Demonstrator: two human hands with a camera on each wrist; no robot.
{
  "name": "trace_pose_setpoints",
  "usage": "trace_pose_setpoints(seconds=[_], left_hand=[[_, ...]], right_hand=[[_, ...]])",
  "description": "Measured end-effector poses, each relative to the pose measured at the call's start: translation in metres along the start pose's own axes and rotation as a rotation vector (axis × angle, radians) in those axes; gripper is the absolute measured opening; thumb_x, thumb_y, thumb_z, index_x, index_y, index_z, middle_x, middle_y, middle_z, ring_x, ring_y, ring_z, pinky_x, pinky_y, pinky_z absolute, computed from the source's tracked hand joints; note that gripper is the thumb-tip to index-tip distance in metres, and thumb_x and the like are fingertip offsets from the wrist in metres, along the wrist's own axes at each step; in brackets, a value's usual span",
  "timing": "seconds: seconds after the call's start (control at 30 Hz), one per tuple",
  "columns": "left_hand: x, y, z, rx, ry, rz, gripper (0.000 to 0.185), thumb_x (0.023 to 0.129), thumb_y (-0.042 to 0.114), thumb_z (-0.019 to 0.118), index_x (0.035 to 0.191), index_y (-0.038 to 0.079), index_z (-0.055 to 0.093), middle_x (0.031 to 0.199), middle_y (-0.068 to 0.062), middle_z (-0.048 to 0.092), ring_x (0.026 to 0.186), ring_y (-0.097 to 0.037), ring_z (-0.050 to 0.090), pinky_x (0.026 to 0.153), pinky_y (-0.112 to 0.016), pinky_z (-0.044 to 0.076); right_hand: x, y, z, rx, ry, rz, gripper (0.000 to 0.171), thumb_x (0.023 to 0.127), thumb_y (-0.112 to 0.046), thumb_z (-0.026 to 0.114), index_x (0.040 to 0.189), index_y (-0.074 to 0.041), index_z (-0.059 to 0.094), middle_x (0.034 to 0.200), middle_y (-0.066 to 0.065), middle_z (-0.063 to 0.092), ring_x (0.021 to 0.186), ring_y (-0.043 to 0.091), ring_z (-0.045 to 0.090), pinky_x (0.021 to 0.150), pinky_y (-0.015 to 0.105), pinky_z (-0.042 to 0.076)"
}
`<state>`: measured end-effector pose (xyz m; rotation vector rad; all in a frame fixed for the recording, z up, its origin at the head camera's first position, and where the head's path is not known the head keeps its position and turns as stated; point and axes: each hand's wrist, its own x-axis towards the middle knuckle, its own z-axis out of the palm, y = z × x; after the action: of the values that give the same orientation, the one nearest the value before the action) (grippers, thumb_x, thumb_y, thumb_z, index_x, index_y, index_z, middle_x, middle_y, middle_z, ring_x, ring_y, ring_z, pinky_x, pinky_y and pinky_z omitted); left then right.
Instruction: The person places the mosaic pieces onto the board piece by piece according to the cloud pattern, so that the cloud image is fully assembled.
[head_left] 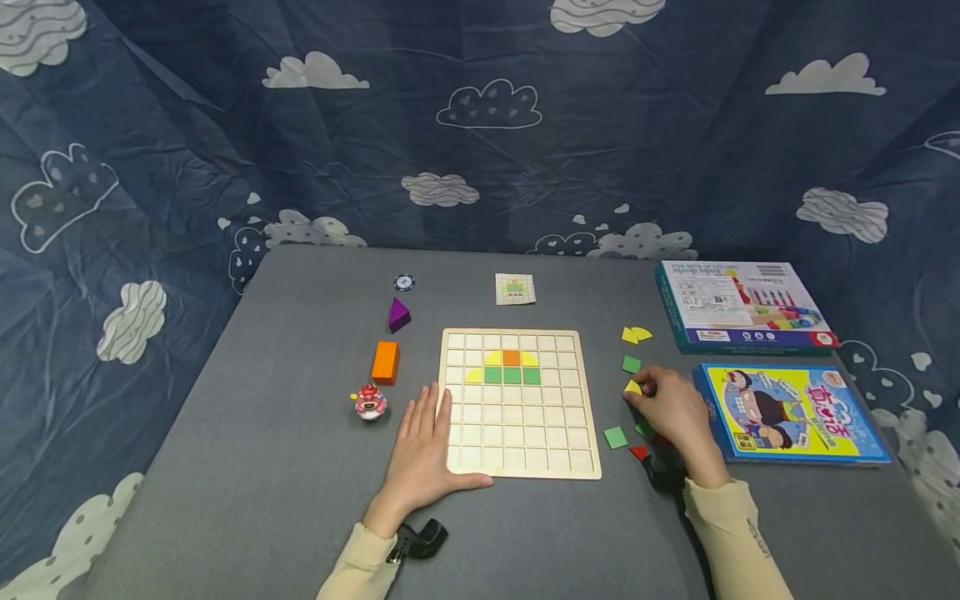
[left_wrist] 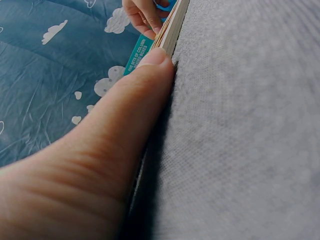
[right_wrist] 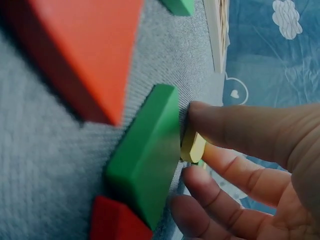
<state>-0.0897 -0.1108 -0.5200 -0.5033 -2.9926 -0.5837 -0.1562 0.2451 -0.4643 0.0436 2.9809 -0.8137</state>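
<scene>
My left hand point(head_left: 422, 450) lies flat at the near-left corner of a wooden grid board point(head_left: 525, 436), fingers straight along its left side and thumb by its near edge. Set in the board's cells are an orange square point(head_left: 511, 357), several green squares point(head_left: 512, 376) and yellow curved pieces point(head_left: 475, 376). Right of the board, my right hand point(head_left: 670, 408) pinches a small yellow piece point(right_wrist: 192, 145) between thumb and finger, low over the table. Around that hand lie loose green pieces point(head_left: 616, 437) and red pieces point(head_left: 638, 452), some partly hidden beneath it.
Two boxes, one teal-edged point(head_left: 750, 308) and one blue and yellow point(head_left: 795, 414), lie at the right. Left of the board stand a toy figure point(head_left: 369, 402), an orange block point(head_left: 386, 362), a purple triangular block point(head_left: 399, 315) and a chip point(head_left: 404, 282). A pattern card point(head_left: 515, 289) lies behind it.
</scene>
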Motion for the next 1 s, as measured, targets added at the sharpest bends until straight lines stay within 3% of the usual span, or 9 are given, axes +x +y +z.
trace_pose_setpoints(seconds=[0.37, 0.63, 0.87, 1.0], left_hand=[[0.000, 0.000, -0.001, 0.001, -0.001, 0.000, 0.134, 0.059, 0.083, 0.062, 0.150, -0.001, 0.013, 0.155, -0.022, 0.006, 0.143, -0.031, 0.001, 0.114, -0.040, -0.002], [-0.001, 0.001, -0.001, -0.002, 0.026, 0.018, 0.134, 0.058, 0.082, 0.064, 0.149, -0.004, 0.017, 0.154, -0.024, 0.009, 0.142, -0.034, 0.005, 0.114, -0.043, 0.003], [-0.001, 0.001, -0.001, 0.000, 0.011, 0.007, 0.134, 0.058, 0.082, 0.063, 0.150, -0.002, 0.015, 0.155, -0.023, 0.007, 0.143, -0.031, 0.003, 0.114, -0.042, 0.001], [0.000, 0.001, -0.001, 0.003, 0.017, 0.012, 0.134, 0.058, 0.082, 0.064, 0.149, -0.003, 0.015, 0.155, -0.023, 0.008, 0.142, -0.032, 0.003, 0.114, -0.042, 0.001]], right_hand=[[0.000, -0.002, 0.001, -0.004, 0.036, -0.029, 0.022, 0.081, -0.012, 0.074, 0.098, -0.003, 0.062, 0.081, 0.011, 0.060, 0.068, 0.027, 0.049, 0.058, 0.037, 0.035], [0.000, -0.008, 0.006, 0.029, 0.090, -0.091, 0.019, 0.081, -0.011, 0.075, 0.096, -0.002, 0.067, 0.077, 0.007, 0.062, 0.063, 0.022, 0.050, 0.055, 0.033, 0.035], [0.004, -0.023, 0.010, 0.068, 0.162, -0.133, 0.016, 0.079, -0.015, 0.078, 0.087, -0.004, 0.068, 0.073, 0.005, 0.061, 0.058, 0.019, 0.047, 0.050, 0.032, 0.033], [0.008, -0.033, 0.014, 0.108, 0.144, -0.155, 0.015, 0.079, -0.016, 0.078, 0.084, -0.007, 0.067, 0.072, 0.003, 0.059, 0.056, 0.018, 0.045, 0.048, 0.031, 0.032]])
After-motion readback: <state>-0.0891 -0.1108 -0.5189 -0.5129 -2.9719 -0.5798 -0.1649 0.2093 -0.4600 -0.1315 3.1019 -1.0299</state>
